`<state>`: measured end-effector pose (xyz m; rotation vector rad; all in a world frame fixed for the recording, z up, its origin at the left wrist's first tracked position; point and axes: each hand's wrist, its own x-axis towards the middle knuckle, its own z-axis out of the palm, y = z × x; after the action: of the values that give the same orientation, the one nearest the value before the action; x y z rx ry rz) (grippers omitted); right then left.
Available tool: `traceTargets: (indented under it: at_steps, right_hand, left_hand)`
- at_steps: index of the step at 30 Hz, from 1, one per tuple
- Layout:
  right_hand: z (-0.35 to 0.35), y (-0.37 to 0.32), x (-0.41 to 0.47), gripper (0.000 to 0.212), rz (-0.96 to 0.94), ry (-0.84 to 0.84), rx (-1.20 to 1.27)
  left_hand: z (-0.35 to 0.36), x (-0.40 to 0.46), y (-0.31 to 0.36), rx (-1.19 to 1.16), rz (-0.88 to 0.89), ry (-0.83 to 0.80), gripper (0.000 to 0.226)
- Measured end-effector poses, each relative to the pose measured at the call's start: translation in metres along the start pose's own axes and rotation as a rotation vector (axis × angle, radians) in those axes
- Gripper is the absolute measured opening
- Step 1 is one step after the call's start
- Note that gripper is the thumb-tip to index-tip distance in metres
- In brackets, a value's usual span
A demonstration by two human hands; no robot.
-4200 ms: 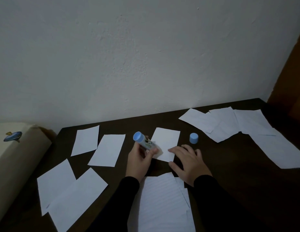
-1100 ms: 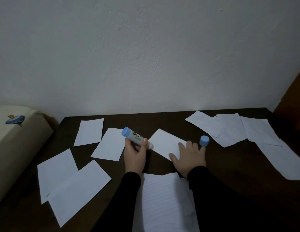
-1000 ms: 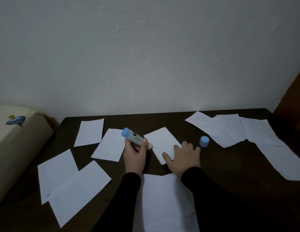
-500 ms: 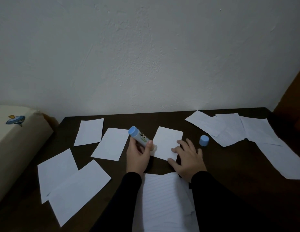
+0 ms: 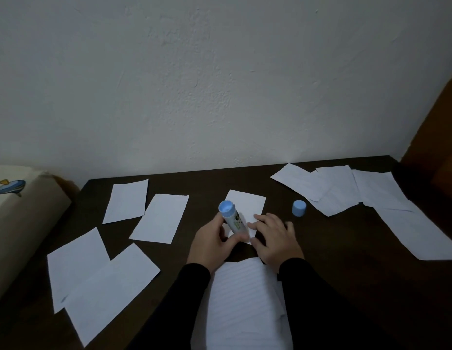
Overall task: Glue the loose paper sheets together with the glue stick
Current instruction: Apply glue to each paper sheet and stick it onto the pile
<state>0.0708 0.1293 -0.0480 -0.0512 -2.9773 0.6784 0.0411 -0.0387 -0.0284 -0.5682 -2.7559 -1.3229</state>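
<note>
My left hand (image 5: 212, 242) grips the glue stick (image 5: 231, 218), a white tube with a blue base turned up and its tip down on the near edge of a small white sheet (image 5: 247, 205). My right hand (image 5: 274, 238) lies flat with spread fingers on that sheet's near right corner. The stick's blue cap (image 5: 299, 208) stands on the dark table (image 5: 333, 248) to the right. A lined stack of paper (image 5: 241, 306) lies between my forearms.
Several loose white sheets lie on the left half of the table, the closest one (image 5: 159, 218) beside my left hand. More overlapping sheets (image 5: 346, 190) spread across the far right. A cream cushioned object (image 5: 20, 218) borders the table's left edge. A white wall rises behind.
The small sheet was turned under my right hand and now lies upright. The glue stick has tilted steeper and its tip has moved down to the sheet's near edge.
</note>
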Motion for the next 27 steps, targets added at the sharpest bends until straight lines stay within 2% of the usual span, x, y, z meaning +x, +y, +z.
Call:
traceTargets:
  at_steps: [4, 11, 14, 21, 27]
  right_hand:
    - [0.000, 0.000, 0.002, 0.036, 0.003, -0.015, 0.003]
    - [0.001, 0.000, 0.003, 0.033, 0.004, -0.010, 0.008]
    - [0.002, 0.000, 0.003, 0.034, 0.008, 0.005, -0.007]
    - [0.003, -0.001, 0.004, 0.036, 0.019, -0.004, -0.018]
    - [0.001, -0.002, 0.004, 0.036, 0.011, -0.007, -0.001]
  left_hand:
    - [0.003, 0.002, -0.003, 0.063, 0.049, -0.010, 0.051]
    - [0.006, 0.003, -0.012, 0.078, 0.156, 0.034, 0.028]
    - [0.004, 0.005, -0.012, 0.070, 0.107, 0.089, 0.025]
    - [0.006, 0.010, -0.014, 0.024, -0.062, 0.198, 0.046]
    - [0.007, 0.014, -0.016, -0.013, -0.166, 0.266, 0.047]
